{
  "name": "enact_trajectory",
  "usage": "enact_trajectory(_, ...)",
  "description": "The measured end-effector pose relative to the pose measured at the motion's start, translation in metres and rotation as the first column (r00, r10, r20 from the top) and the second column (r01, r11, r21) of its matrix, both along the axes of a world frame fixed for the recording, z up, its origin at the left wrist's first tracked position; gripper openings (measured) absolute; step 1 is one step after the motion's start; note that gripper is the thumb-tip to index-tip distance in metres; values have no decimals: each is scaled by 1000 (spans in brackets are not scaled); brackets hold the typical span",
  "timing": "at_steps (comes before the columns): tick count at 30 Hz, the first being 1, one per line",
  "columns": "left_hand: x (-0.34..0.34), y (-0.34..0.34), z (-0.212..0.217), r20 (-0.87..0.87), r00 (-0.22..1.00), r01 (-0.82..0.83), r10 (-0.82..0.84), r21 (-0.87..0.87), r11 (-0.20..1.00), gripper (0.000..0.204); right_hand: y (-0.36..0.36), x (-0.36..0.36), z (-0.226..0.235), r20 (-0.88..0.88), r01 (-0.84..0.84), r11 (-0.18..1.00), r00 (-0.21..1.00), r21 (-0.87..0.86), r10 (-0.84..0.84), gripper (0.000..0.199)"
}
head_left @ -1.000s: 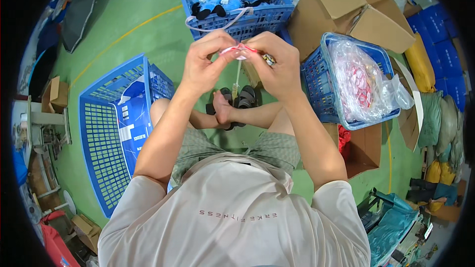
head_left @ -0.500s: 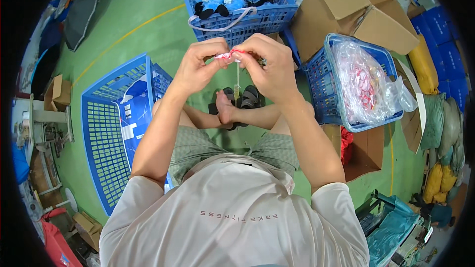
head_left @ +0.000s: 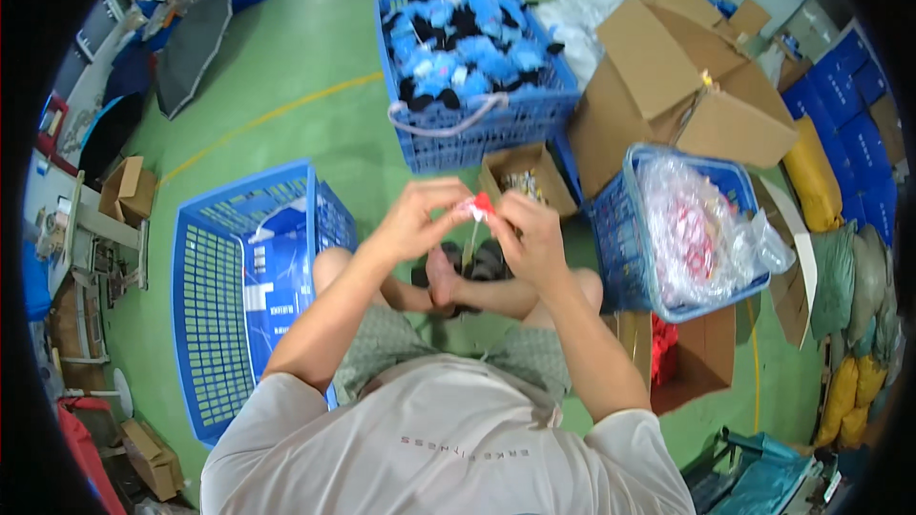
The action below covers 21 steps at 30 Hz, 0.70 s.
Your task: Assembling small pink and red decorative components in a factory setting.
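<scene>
In front of me, above my crossed ankles, both hands hold a small red-and-white piece, seemingly cloth. My left hand pinches its white end between thumb and fingers. My right hand grips the other side, fingers closed close to the left fingertips. Red material bulges up between the two hands. Below them a thin pale upright rod or strip shows over my feet; whether it joins the piece I cannot tell.
Ahead stands a blue basket of blue-and-black plush toys, with a small carton of small items before it. A blue crate is at left; a blue basket with plastic-wrapped red-and-white pieces at right, above a carton with red material.
My view has tilted up, so the scene and hands sit lower in the picture. More red material shows between the fingers, and the small carton ahead has come into sight.
</scene>
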<state>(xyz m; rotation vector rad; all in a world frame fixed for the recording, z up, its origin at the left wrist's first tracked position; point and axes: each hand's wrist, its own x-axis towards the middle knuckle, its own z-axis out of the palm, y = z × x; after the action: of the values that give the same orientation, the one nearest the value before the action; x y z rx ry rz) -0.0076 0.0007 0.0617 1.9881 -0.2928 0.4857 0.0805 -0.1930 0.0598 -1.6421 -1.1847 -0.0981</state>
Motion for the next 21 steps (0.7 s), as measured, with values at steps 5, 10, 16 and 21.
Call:
enact_trajectory(5, 14, -20, 41, 334, 920, -128, 206, -241, 962, 19, 32, -12, 36, -156, -40, 990, 986, 134, 61, 3)
enact_trajectory(10, 25, -43, 30, 200, 975, -60, 97, -183, 981, 25, 58, -25, 21, -210, 1, 979, 977, 203, 42, 7)
enact_trajectory(16, 13, -53, -31, -48, 996, -85, 75, -266, 960, 33, 51, -34, -10, -237, 127, 969, 969, 213, -75, 12)
enact_trajectory(21, 9, -70, 3, 109, 965, -187, 239, -354, 916, 28, 33, -31, -39, -278, 239, 951, 943, 194, -180, 17)
